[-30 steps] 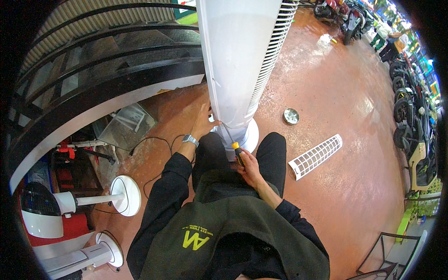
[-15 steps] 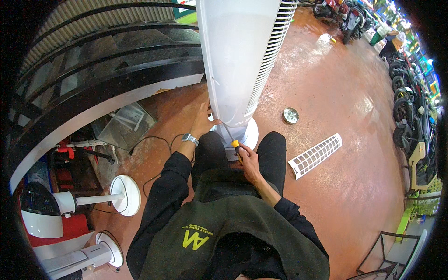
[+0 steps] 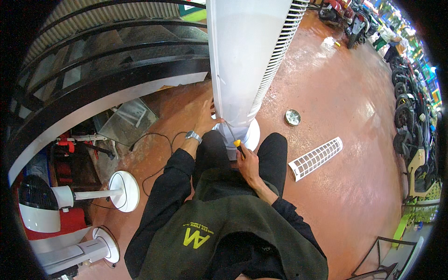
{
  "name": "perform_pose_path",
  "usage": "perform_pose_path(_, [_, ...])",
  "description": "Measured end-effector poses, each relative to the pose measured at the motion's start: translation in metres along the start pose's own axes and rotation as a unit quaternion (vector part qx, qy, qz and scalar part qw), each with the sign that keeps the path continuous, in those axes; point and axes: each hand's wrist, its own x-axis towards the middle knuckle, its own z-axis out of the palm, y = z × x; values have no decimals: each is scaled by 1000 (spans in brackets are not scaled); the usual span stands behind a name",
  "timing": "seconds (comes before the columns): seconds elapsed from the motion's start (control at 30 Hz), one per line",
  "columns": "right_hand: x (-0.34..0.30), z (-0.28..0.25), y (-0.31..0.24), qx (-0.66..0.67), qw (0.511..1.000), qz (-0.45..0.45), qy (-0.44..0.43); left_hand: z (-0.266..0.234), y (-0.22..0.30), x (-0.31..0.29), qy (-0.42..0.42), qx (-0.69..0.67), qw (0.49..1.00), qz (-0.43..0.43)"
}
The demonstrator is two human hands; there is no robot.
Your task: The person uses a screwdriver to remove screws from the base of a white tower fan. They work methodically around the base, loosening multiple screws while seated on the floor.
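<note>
The floor (image 3: 354, 196) is smooth reddish-brown concrete with a wet-looking sheen, in what looks like an open workshop. The person crouches or sits on it, dark trousers and a dark jacket filling the lower middle of the view.

Between the knees, the right hand (image 3: 248, 164) is closed in a fist round a screwdriver (image 3: 234, 137) with a yellow and black handle; its thin shaft slants up and left to the lower edge of a tall white tower fan (image 3: 247, 60), just above the fan's round base (image 3: 249, 135). The left hand (image 3: 206, 116), a metal watch on its wrist, lies with fingers spread flat against the fan's left side near the same spot, holding nothing.

To the right, a white slatted grille panel (image 3: 316, 158) lies on the floor, apart from the fan, and a small round metal dish (image 3: 292, 117) sits beyond it. To the left stand white pedestal fans (image 3: 79, 196) and a loose black cable (image 3: 154, 154). Farther off, a dark curved railing (image 3: 93, 88) sweeps past, and parked scooters (image 3: 410, 112) line the right edge.
</note>
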Motion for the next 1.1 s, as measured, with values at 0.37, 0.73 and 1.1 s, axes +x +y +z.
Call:
perform_pose_path(0.37, [13,-11,14,429,848,276,-141,0,0,3,-9,54,999,0])
perform_pose_path(0.73, [19,-19,12,271,942,152,-130,5,23,-3,16,54,998,24])
perform_pose_path(1.1, [8,-26,18,486,796,281,-225,3,5,-1,6,76,997,28])
